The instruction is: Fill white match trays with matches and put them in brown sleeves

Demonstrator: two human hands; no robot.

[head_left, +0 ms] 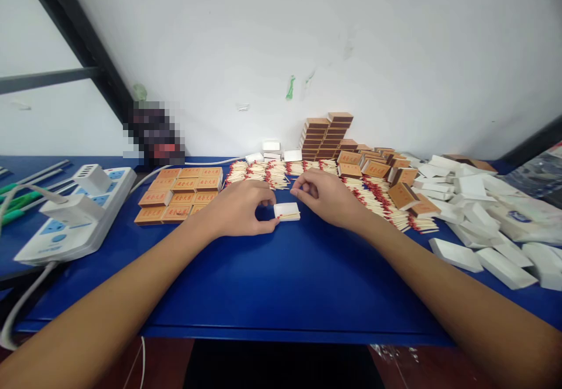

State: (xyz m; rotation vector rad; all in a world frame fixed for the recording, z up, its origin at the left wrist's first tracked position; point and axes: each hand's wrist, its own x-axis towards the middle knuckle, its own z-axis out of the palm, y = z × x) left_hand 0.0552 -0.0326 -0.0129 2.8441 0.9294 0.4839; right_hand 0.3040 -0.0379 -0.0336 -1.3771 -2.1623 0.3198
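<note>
A small white matchbox tray (pixel 287 208) lies on the blue table, with a match or a few along its near side. At its left end is my left hand (pixel 243 208), thumb at the near corner and fingers curled by the far one, holding the tray. Just right of the tray and a little above it, my right hand (pixel 327 197) is closed, thumb and fingertips pinched together. What the pinch holds, if anything, is too small to make out. Beyond both hands, red-tipped matches (pixel 274 172) lie in rows of bunches.
Orange matchboxes (pixel 180 193) sit in rows at left, beside a white power strip (pixel 94 210) with cables. More matchboxes are stacked (pixel 325 137) against the wall. Further matches (pixel 377 198) and loose boxes lie at right. White trays (pixel 476 201) are heaped at far right, near a tissue pack (pixel 522 216).
</note>
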